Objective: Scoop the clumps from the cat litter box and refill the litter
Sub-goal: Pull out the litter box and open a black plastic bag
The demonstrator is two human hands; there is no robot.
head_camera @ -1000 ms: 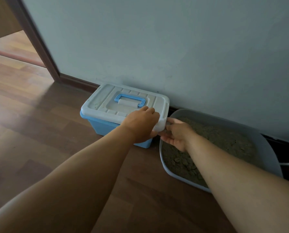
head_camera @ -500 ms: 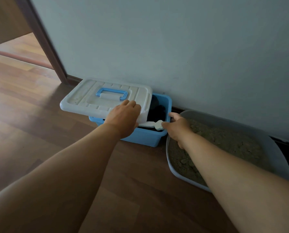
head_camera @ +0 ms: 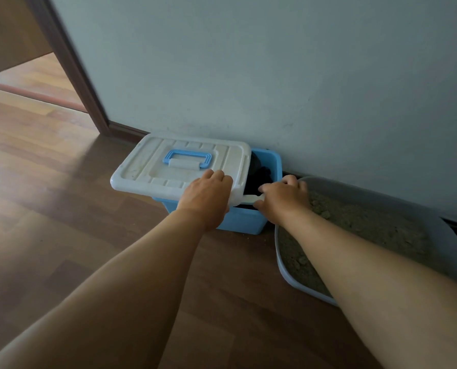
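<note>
Dark wooden plank flooring (head_camera: 49, 235) runs up to a pale grey-green wall (head_camera: 275, 75), with a dark brown door frame (head_camera: 70, 67) at the left opening onto a brighter room. Against the foot of that wall stands a light blue rectangular plastic storage bin (head_camera: 244, 222), and just to its right, almost touching it, lies your grey oval plastic litter tray (head_camera: 283, 270), filled with lumpy grey-brown cat litter (head_camera: 376, 230).

Your left hand (head_camera: 207, 199) lies on the near right corner of the bin's white ribbed plastic lid (head_camera: 179, 169), fingers curled over its top and the thumb side down at the edge, gripping it. That lid, with its light blue carrying handle (head_camera: 187, 159) folded flat on top, sits shifted to the left and skewed, so its left end overhangs the bin and the right part of the bin is uncovered. Inside that opening you see only something dark; what it is cannot be told.

Your right hand (head_camera: 281, 201) reaches across the corner of the litter tray to the open side of the bin, fingers bent and closed around the end of a small white plastic handle (head_camera: 252, 199) that pokes out from beneath the lid's edge over the bin's front rim. Whatever that handle belongs to is hidden under the lid. Both of your bare forearms stretch forward from the bottom of the view.
</note>
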